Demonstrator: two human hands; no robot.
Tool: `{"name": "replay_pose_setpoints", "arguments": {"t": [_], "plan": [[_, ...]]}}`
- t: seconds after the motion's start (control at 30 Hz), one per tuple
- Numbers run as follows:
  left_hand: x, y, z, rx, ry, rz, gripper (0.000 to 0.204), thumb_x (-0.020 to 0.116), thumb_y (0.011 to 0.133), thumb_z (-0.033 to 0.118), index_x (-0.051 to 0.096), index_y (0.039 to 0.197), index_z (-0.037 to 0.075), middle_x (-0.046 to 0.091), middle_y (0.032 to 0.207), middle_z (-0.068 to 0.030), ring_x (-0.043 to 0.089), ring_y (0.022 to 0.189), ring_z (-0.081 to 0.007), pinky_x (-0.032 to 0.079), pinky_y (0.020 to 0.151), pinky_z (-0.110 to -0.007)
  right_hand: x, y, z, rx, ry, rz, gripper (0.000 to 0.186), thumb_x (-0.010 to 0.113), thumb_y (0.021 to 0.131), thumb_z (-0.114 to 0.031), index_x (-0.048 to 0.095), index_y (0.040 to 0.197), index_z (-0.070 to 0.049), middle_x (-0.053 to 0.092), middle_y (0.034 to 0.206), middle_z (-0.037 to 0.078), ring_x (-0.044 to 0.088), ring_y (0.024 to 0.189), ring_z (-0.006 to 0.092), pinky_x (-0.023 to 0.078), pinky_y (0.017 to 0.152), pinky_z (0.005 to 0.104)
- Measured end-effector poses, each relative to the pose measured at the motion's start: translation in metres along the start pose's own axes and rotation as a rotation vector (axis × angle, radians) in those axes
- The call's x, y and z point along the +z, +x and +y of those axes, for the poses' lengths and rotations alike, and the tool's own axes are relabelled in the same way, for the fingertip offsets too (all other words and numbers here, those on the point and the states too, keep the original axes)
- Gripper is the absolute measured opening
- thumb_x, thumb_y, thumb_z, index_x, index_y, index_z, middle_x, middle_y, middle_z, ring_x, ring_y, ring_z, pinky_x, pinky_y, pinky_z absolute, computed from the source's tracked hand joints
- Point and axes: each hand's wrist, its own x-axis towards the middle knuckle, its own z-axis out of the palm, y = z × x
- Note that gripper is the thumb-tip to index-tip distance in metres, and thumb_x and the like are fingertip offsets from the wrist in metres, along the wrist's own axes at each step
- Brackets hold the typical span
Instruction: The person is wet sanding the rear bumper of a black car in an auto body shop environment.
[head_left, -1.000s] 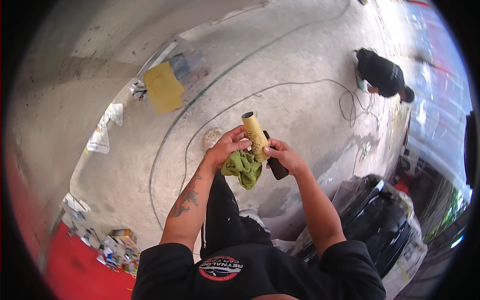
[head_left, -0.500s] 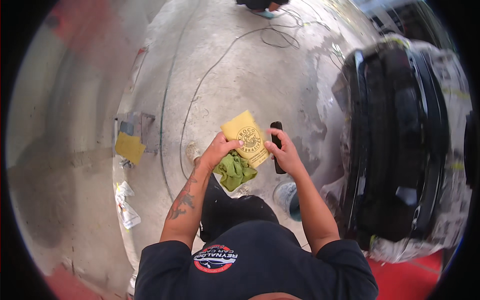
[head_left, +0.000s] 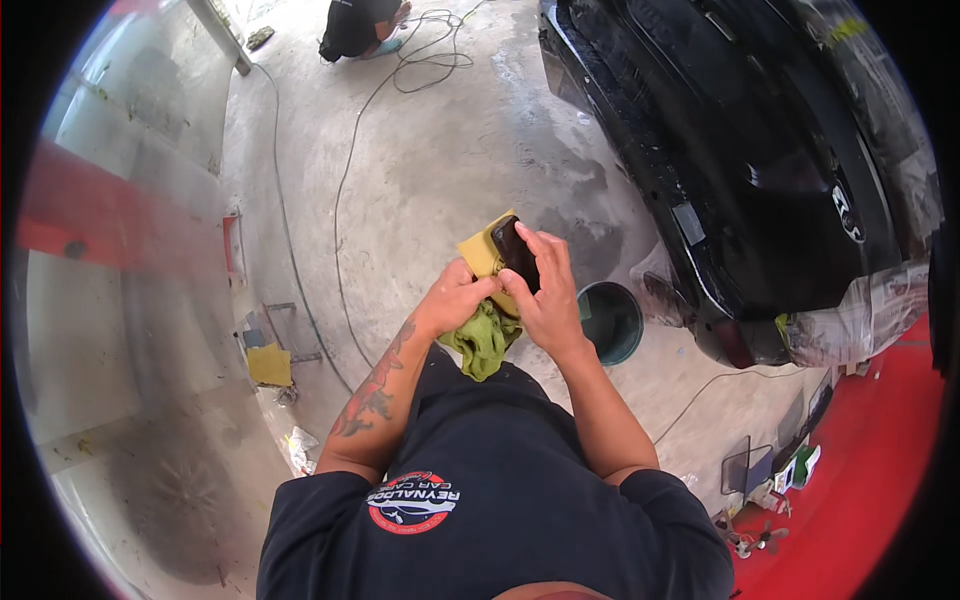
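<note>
My left hand [head_left: 452, 300] is closed, pinching a yellow sheet of sandpaper [head_left: 476, 259], with a crumpled green cloth [head_left: 484, 342] hanging below its fingers. A long black sanding block [head_left: 517, 257] lies against the printed side of the sheet. My right hand [head_left: 552, 305] grips that block, its fingers along the far edge and its thumb close to my left thumb. Both hands are together in front of my body, above the floor. The block hides much of the sheet.
A dark green bucket [head_left: 636, 343] stands right of my right forearm. Beyond it is a black car [head_left: 720, 180] with masking sheets [head_left: 885, 310]. Cables [head_left: 341, 185] cross the floor. A person [head_left: 352, 28] crouches far off. At left, another yellow sheet [head_left: 268, 365] lies on a low stand.
The sanding block, earlier beside the sheet at my right fingers, now lies over the sheet. My hands have come together. The view has turned toward the right, showing more of the car.
</note>
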Motion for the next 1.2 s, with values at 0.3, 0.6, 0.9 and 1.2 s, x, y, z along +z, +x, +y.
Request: {"name": "replay_pose_setpoints", "arguments": {"t": [0.3,0.6,0.9,1.2], "plan": [[-0.002,0.018,0.019,-0.061,0.034,-0.355,0.04,0.052,0.091,0.004,0.055,0.13,-0.002,0.068,0.105,-0.0077,0.066,0.098,-0.0151,0.055,0.07,-0.03,-0.015,-0.003,0.005,0.074,0.053,0.1,0.052,0.061,0.093,-0.009,0.054,0.144,-0.006,0.054,0.127,0.016,0.055,0.119,0.0294,0.043,0.103,0.0368],[0.023,0.061,0.045,-0.075,0.199,-0.356,0.074,0.067,0.097,0.022,0.03,0.158,0.007,0.06,0.116,-0.0069,0.057,0.104,-0.0142,0.047,0.089,-0.03,0.002,-0.014,0.02,0.201,0.437,0.52,0.039,0.053,0.105,-0.027,0.048,0.132,0.0,0.049,0.134,0.012,0.059,0.109,0.0192,0.049,0.097,0.0371],[0.11,0.091,0.021,0.106,0.188,-0.737,0.056,0.065,0.097,0.018,0.044,0.147,0.003,0.059,0.127,-0.0092,0.054,0.122,-0.0179,0.042,0.106,-0.034,-0.037,-0.056,0.011,0.096,0.069,0.964,0.08,0.07,0.083,-0.068,0.054,0.127,-0.003,0.039,0.14,0.018,0.044,0.13,0.03,0.038,0.109,0.0437],[0.234,0.089,-0.002,-0.097,0.365,-0.998,0.05,0.071,0.094,0.024,0.052,0.134,0.002,0.064,0.113,-0.0068,0.06,0.096,-0.0121,0.052,0.08,-0.03,-0.142,-0.19,-0.008,0.397,0.054,0.822,0.056,0.081,0.085,-0.018,0.061,0.136,-0.006,0.055,0.14,0.014,0.054,0.13,0.0251,0.042,0.108,0.0354]]}}
